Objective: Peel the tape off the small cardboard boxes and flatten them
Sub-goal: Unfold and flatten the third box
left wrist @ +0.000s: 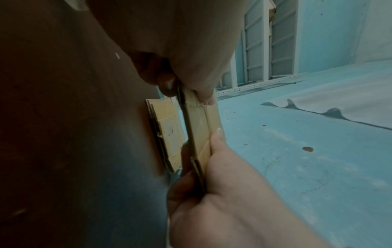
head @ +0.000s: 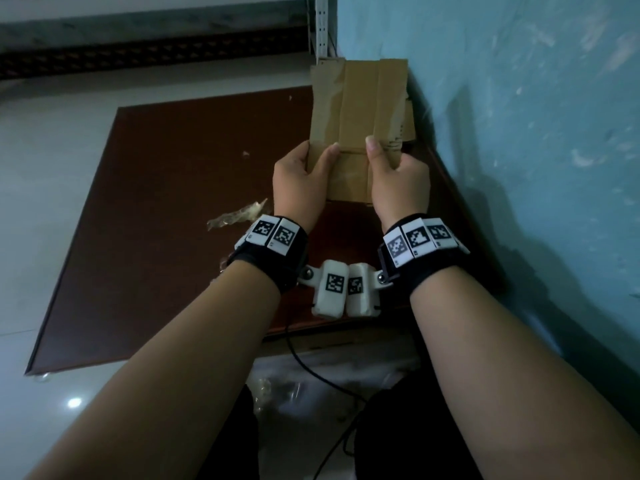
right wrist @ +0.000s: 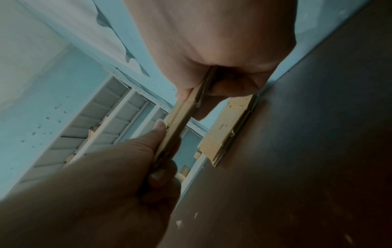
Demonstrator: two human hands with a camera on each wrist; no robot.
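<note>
A flattened brown cardboard box (head: 356, 112) is held up over the far right corner of the dark brown table (head: 166, 202). My left hand (head: 313, 164) grips its near left edge, thumb on top. My right hand (head: 389, 161) grips the near right edge the same way. The left wrist view shows the box (left wrist: 200, 127) edge-on, pinched between thumb and fingers of both hands. Under it, a stack of flattened boxes (right wrist: 224, 132) lies on the table against the wall; its edge (head: 409, 123) peeks out on the right.
A crumpled strip of clear tape (head: 235, 214) lies on the table left of my left wrist, with small scraps nearby. A blue wall (head: 519, 133) runs along the table's right side. A white metal shelf post (head: 322, 26) stands behind the far corner.
</note>
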